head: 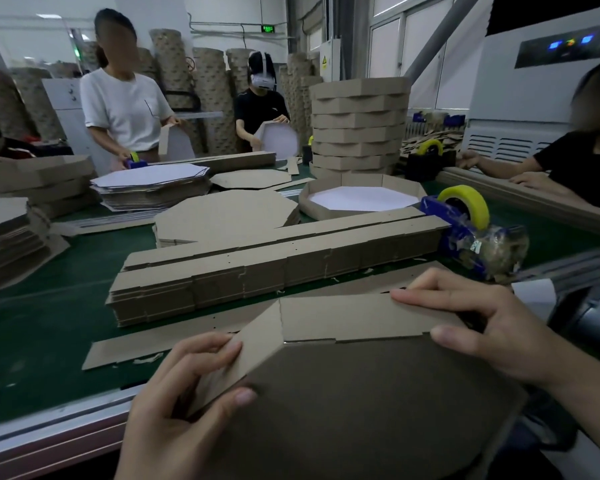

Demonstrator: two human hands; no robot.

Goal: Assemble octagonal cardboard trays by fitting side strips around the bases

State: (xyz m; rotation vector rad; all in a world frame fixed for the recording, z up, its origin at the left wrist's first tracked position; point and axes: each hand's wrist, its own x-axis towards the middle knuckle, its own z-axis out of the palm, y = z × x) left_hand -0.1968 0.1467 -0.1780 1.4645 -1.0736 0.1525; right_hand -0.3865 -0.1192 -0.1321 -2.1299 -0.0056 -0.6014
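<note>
Two segments of the side strip (343, 320) are seen folded against the base (361, 410). How should this step be carried on?

The base is held between both hands, just above the near edge of the bench (49, 323). The left hand (187, 403) is clasped on the angled segment, with fingers on its outer face and thumb pressed on the base. The right hand (492, 327) pinches the far segment, fingers over its top edge and thumb at the base rim. Judging from this, each score line should be brought exactly onto a corner of the octagon before the next segment is bent. The strip should be kept tight to the rim so no gap is opened.

What should be guarded against?

Slack, probably. If the pinch is loosened, the folded segments could spring away. The tape dispenser (465, 216) lies beyond the right hand, past the stacked strips (257, 268), so it would have to be reached for with one hand.

What cannot be made out?

The base's near side is cut off below the hands, and its far face is turned away. The strip's run past the right hand is hidden by that hand. Whether the strip is fastened to the base cannot be told, and a small glint at the corner between the hands is too slight to name.
</note>
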